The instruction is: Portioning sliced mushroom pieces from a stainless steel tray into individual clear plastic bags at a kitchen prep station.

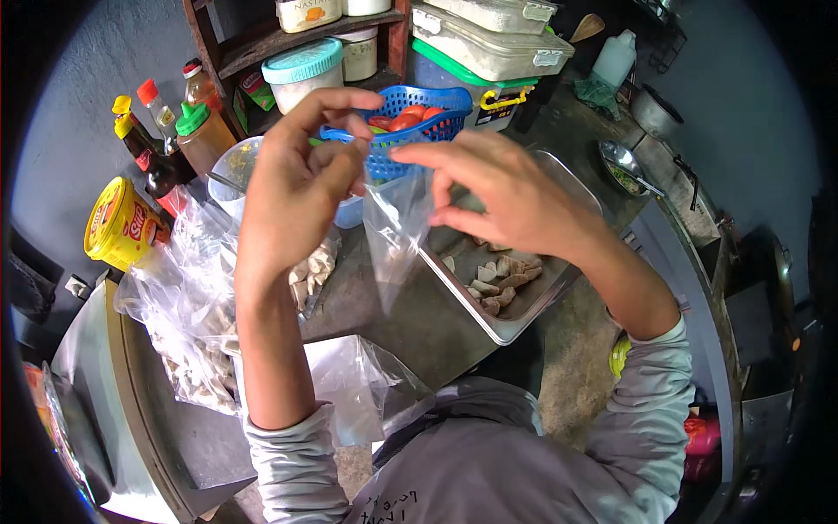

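Observation:
A small clear plastic bag hangs between my hands above the counter, its lower corner pointing down. My left hand pinches the bag's upper left edge between thumb and fingers. At the opposite edge is my right hand, index finger stretched across the bag's top and thumb lower down beside it. Whether the right fingers grip the film is unclear. Below the right hand, a metal tray holds several pale brown chunks of food. Filled clear bags of similar pieces lie beside my left forearm.
A blue plastic basket of tomatoes stands behind my hands. Sauce bottles and a yellow tub line the left. Flat plastic bags lie at the counter's front edge. Lidded containers are stacked behind; a bowl with a spoon is right.

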A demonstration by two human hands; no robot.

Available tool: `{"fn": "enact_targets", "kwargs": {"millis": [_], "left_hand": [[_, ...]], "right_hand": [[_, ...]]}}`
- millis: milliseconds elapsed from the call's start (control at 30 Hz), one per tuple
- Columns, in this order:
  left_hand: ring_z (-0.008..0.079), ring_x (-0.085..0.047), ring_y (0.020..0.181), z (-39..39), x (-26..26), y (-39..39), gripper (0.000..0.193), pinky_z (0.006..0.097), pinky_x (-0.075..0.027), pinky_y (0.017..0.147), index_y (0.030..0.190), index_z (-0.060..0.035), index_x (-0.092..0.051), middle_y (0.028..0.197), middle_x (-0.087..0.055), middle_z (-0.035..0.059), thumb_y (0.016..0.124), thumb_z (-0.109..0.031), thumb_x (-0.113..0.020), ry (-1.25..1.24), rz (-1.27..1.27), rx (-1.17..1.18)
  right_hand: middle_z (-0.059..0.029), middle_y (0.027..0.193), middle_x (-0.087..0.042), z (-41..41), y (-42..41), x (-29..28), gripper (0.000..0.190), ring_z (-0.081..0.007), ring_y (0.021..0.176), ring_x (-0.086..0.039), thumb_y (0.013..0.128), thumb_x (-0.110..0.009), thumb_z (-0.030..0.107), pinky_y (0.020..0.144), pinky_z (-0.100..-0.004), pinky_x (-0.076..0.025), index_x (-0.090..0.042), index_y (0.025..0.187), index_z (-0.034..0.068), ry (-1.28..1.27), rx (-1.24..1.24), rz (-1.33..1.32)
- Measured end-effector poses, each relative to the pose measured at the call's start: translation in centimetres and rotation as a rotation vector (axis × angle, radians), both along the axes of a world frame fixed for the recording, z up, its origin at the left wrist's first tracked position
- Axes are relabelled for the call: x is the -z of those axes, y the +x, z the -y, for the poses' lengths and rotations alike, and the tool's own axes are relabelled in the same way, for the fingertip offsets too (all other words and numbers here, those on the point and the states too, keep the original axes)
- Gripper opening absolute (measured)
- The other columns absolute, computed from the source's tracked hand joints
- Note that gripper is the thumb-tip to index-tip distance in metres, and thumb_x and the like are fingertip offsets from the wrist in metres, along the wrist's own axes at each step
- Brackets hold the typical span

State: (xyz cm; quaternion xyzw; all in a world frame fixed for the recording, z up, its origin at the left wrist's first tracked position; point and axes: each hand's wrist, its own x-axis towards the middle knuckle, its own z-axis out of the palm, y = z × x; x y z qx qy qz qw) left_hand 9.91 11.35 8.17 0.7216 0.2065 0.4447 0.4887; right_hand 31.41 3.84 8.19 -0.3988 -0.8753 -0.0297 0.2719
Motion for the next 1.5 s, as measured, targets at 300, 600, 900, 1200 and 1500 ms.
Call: {"fn": "enact_targets", "kwargs": {"millis": [300, 600, 900, 1200, 1500], "left_hand": [[0.0075, -0.058, 0.057, -0.5, 0.2, -2.8, 0.052, 0.0239, -0.049, 0.056, 0.131, -0.0021, -0.052, 0.099, -0.067, 0.0095, 0.081, 0.008, -0.063, 0.222, -0.665, -0.055], [0.0090, -0.059, 0.057, -1.5, 1.4, -2.1, 0.040, 0.0255, -0.047, 0.055, 0.120, -0.0030, -0.058, 0.074, -0.063, 0.0048, 0.082, 0.007, -0.060, 0.326, -0.641, -0.079], [0.0057, -0.055, 0.065, 0.0, -0.3, -1.4, 0.038, 0.0213, -0.045, 0.059, 0.122, -0.0018, -0.056, 0.082, -0.058, 0.0013, 0.086, 0.010, -0.058, 0.196, -0.423, 0.041], [0.0059, -0.058, 0.066, -0.2, -0.1, -1.4, 0.040, 0.0220, -0.047, 0.058, 0.123, -0.0007, -0.055, 0.084, -0.057, 0.0017, 0.084, 0.010, -0.058, 0.232, -0.484, 0.018], [0.0057, -0.059, 0.069, -0.9, -0.4, -2.3, 0.041, 0.0209, -0.048, 0.061, 0.123, -0.0006, -0.055, 0.090, -0.056, 0.0017, 0.084, 0.012, -0.054, 0.143, -0.454, 0.003]], "right_hand": [[-0.0081, 0.085, -0.066, -0.4, 6.6, 0.6, 0.014, -0.0233, 0.083, -0.064, 0.081, -0.067, 0.013, 0.079, -0.0380, -0.048, -0.063, 0.091, 0.003, -0.682, 0.153, 0.292], [-0.0171, 0.097, -0.069, -2.1, 6.9, 8.6, 0.046, -0.0302, 0.097, -0.066, 0.064, -0.061, -0.006, 0.080, -0.0379, -0.053, -0.071, 0.107, 0.009, -0.993, 0.349, 0.937], [-0.0173, 0.088, -0.067, -1.8, 7.4, 7.8, 0.022, -0.0329, 0.088, -0.067, 0.066, -0.064, -0.004, 0.071, -0.0422, -0.052, -0.064, 0.088, 0.000, -0.920, 0.355, 0.762], [-0.0108, 0.087, -0.068, -0.4, 0.0, -0.6, 0.017, -0.0206, 0.073, -0.069, 0.083, -0.069, 0.009, 0.068, -0.0332, -0.054, -0.060, 0.095, 0.001, -0.760, -0.086, -0.264], [-0.0207, 0.102, -0.066, -0.9, -3.6, 2.9, 0.039, -0.0337, 0.102, -0.063, 0.087, -0.057, 0.002, 0.093, -0.0434, -0.048, -0.058, 0.126, 0.004, -0.387, -0.049, -0.031]]}}
